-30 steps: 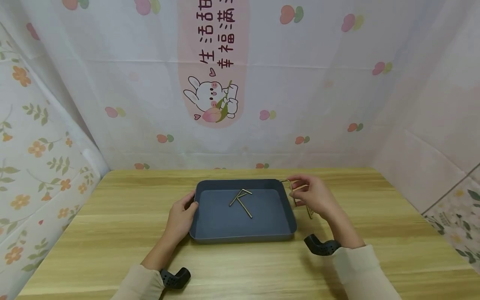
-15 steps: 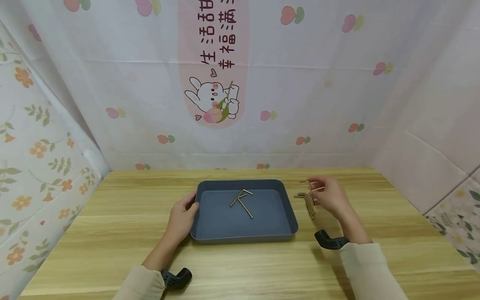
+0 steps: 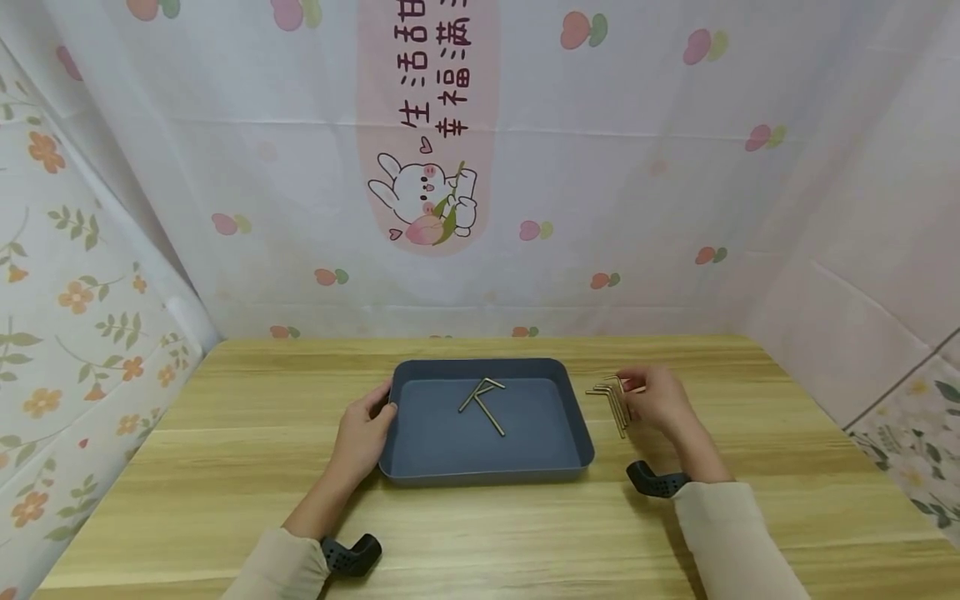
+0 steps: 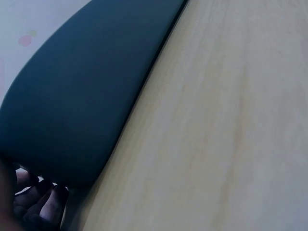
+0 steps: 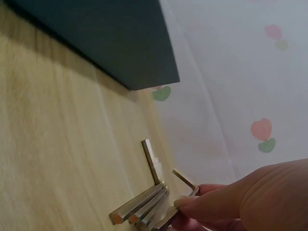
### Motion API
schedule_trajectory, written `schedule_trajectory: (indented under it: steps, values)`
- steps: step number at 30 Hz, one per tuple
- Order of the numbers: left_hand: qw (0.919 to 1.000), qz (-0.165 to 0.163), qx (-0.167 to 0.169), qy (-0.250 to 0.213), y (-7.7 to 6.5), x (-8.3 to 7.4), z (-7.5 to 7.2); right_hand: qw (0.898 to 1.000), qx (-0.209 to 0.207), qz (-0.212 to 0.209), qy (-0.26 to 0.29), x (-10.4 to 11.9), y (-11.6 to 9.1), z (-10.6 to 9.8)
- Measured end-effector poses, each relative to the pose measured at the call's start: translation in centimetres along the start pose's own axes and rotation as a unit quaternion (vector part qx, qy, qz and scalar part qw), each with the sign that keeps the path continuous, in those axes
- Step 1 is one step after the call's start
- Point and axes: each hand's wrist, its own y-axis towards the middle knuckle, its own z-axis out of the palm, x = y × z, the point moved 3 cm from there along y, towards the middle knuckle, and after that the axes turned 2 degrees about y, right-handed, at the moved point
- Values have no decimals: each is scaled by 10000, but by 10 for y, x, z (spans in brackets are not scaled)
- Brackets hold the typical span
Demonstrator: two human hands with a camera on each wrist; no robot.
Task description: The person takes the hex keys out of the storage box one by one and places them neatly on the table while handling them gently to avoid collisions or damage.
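My left hand (image 3: 363,437) grips the left wall of a grey-blue rectangular tray (image 3: 427,442), thumb at the rim. Two brass-coloured hex keys (image 3: 491,417) lie across each other in the tray. To the right of the tray, my right hand (image 3: 660,402) pinches an L-shaped hex key (image 5: 184,178) between thumb and fingers. The held key is close beside several other hex keys (image 5: 150,161), which lie in a row on the table. In the left wrist view, curled fingers (image 4: 50,207) show at the tray's end, partly dark.
The wood-grain table (image 3: 480,542) extends around the tray on all sides. Behind it hangs a white printed curtain (image 3: 637,183), with a floral cloth (image 3: 75,358) on the left. A black wrist mount (image 3: 352,556) sits on each forearm.
My right hand has moved right, away from the tray's right edge, carrying the hex key, then lowered beside the row of keys. My left hand and the tray stay put.
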Motion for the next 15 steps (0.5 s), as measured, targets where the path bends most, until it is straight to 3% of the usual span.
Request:
schedule_trajectory:
  steps: [15]
  values:
    - [10000, -12, 31, 27, -1, 0, -1, 9994, 79, 306, -156, -2, -1, 4]
